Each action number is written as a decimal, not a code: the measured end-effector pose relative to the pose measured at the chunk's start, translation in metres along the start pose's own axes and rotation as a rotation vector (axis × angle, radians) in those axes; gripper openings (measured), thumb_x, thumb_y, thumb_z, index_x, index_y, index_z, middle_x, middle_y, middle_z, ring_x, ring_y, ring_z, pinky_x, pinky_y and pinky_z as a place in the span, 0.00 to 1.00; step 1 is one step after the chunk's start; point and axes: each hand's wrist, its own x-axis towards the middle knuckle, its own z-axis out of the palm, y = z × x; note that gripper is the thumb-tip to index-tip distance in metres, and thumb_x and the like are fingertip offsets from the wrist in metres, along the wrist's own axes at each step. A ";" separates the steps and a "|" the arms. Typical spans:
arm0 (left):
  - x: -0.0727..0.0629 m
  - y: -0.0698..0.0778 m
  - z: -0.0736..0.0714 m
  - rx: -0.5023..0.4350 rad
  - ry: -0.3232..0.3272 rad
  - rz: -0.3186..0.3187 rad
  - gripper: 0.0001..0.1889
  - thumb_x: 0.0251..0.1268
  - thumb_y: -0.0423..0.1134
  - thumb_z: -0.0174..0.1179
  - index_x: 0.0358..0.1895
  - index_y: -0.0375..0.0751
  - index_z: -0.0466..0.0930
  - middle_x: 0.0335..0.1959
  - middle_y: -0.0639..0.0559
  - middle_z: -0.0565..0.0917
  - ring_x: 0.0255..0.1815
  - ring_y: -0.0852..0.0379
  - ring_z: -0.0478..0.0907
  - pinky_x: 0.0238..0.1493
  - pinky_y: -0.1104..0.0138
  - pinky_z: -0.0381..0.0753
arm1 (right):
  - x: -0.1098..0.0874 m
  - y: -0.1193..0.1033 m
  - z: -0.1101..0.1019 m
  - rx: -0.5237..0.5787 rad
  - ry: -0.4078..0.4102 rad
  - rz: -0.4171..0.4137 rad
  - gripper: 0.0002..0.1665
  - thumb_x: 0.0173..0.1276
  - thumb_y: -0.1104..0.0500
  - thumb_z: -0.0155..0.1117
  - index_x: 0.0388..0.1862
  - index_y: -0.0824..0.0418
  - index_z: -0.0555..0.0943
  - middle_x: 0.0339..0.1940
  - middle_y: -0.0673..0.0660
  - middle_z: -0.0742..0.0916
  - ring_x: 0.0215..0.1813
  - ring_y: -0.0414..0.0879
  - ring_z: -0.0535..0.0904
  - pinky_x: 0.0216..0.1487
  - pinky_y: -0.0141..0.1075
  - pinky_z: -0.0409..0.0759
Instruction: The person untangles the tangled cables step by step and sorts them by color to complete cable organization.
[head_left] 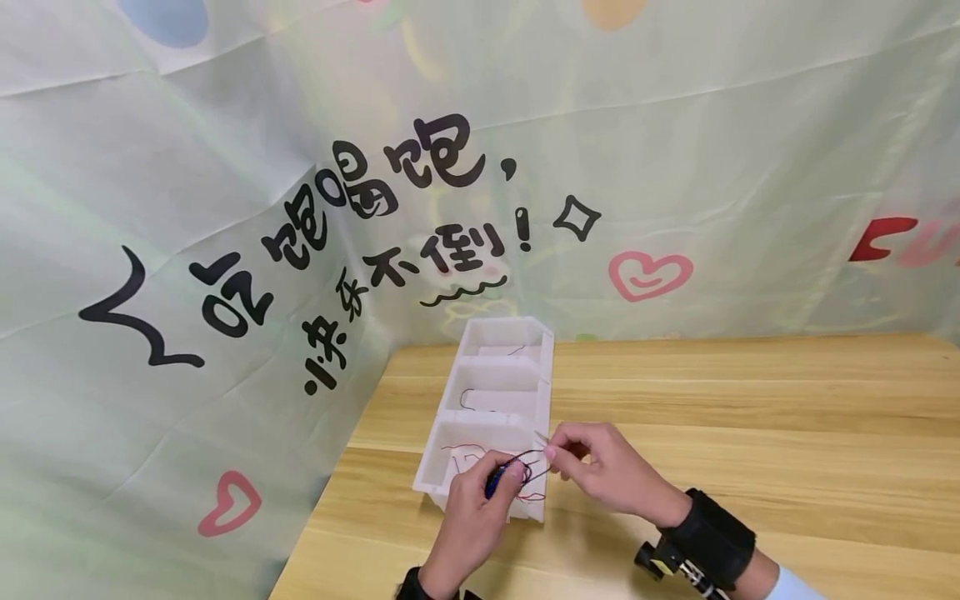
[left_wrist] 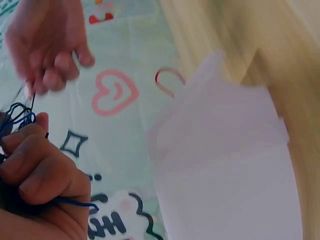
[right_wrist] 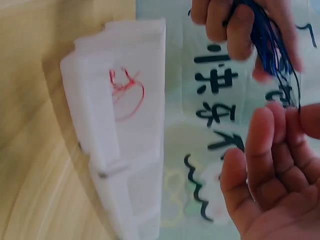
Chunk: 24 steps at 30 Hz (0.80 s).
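A bundle of thin blue and black wires (right_wrist: pixel 265 45) is gripped in my left hand (head_left: pixel 474 510), over the nearest white bin (head_left: pixel 426 471). One blue wire end (left_wrist: pixel 75 201) pokes out below the curled fingers in the left wrist view. To its right, my right hand (head_left: pixel 617 471) pinches a dark wire (right_wrist: pixel 297 82) between thumb and fingertips, a short way from the bundle. The wire stretches between both hands. Loose red wires (head_left: pixel 453 447) lie inside the nearest bin, partly hidden by the left hand.
Two more white bins join the nearest one in a row: a middle bin (head_left: pixel 506 400) and a far bin (head_left: pixel 504 339), each with a thin dark wire inside. They stand on a wooden table (head_left: pixel 712 400). A printed cloth (head_left: pixel 750 167) hangs behind and at the left.
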 end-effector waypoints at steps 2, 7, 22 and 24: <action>0.001 -0.001 -0.003 0.008 0.040 0.014 0.06 0.77 0.42 0.57 0.40 0.51 0.83 0.29 0.56 0.81 0.28 0.62 0.75 0.30 0.70 0.76 | -0.003 0.001 -0.006 -0.011 0.059 0.008 0.09 0.76 0.61 0.62 0.33 0.54 0.82 0.28 0.46 0.84 0.28 0.42 0.81 0.27 0.35 0.79; 0.003 -0.001 -0.004 0.011 0.077 0.043 0.06 0.77 0.41 0.58 0.38 0.50 0.83 0.27 0.58 0.80 0.26 0.64 0.73 0.28 0.71 0.74 | -0.006 0.000 -0.008 -0.036 0.122 0.036 0.07 0.78 0.61 0.59 0.45 0.58 0.85 0.35 0.47 0.87 0.31 0.42 0.83 0.27 0.34 0.78; 0.007 0.004 0.019 0.181 0.059 0.190 0.04 0.72 0.33 0.61 0.39 0.43 0.84 0.29 0.58 0.84 0.28 0.69 0.77 0.29 0.75 0.77 | -0.002 -0.014 0.029 -0.086 0.059 -0.185 0.15 0.82 0.63 0.50 0.57 0.61 0.83 0.51 0.48 0.87 0.50 0.41 0.83 0.48 0.34 0.81; 0.007 0.005 0.018 0.183 0.059 0.150 0.04 0.72 0.32 0.61 0.38 0.45 0.84 0.29 0.58 0.84 0.28 0.68 0.77 0.30 0.74 0.77 | -0.002 -0.012 0.028 -0.182 0.101 -0.263 0.12 0.79 0.64 0.55 0.54 0.60 0.83 0.48 0.47 0.86 0.45 0.38 0.82 0.43 0.30 0.81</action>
